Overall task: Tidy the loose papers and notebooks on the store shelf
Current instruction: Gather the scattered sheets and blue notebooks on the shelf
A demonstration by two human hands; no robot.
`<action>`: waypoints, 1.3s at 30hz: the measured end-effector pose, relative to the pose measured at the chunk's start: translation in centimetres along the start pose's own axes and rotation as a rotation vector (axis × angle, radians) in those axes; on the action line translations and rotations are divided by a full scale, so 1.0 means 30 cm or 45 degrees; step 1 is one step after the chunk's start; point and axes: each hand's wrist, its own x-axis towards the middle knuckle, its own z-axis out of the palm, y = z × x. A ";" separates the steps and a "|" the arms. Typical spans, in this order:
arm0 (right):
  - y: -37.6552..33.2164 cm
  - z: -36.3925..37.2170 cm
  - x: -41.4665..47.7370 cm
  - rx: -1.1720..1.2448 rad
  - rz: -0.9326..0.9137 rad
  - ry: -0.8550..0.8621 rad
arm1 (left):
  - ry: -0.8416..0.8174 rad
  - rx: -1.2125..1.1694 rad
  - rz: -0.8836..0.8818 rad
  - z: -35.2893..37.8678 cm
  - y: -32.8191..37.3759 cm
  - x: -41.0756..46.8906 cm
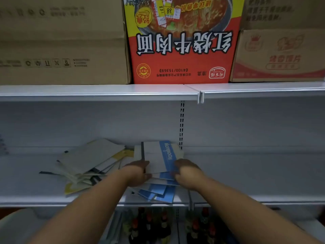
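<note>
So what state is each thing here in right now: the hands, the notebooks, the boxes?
left hand: grips the top notebook's left edge.
right hand: grips its right edge.
top notebook: closed, held between both hands.
blue notebooks: fanned out beneath, jutting over the front of the shelf.
grey and yellow notebooks: loose, untidy heap.
red carton: closed, upside down.
brown carton: closed.

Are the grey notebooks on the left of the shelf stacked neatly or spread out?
Spread out: the grey notebooks lie fanned, their edges at different angles.
</note>
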 end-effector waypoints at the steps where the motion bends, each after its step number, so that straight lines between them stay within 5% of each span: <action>1: -0.007 0.012 0.027 0.051 0.076 0.005 | 0.007 -0.033 -0.008 0.006 -0.007 0.009; 9: -0.032 0.062 0.146 0.461 0.592 0.089 | 0.241 -0.379 -0.168 0.058 -0.030 0.139; 17: 0.157 0.001 0.105 0.963 0.826 0.063 | 0.287 -1.352 -0.312 0.042 0.102 0.221; 22: 0.434 -0.167 -0.005 0.987 0.799 0.020 | 0.309 -1.574 -0.254 0.056 0.368 0.248; 31: 1.135 -0.477 -0.284 0.524 0.929 0.015 | -0.074 -1.443 -0.064 0.249 1.089 0.451; 39: 1.491 -0.533 -0.386 0.356 1.085 0.152 | -0.102 -1.156 0.039 0.386 1.466 0.617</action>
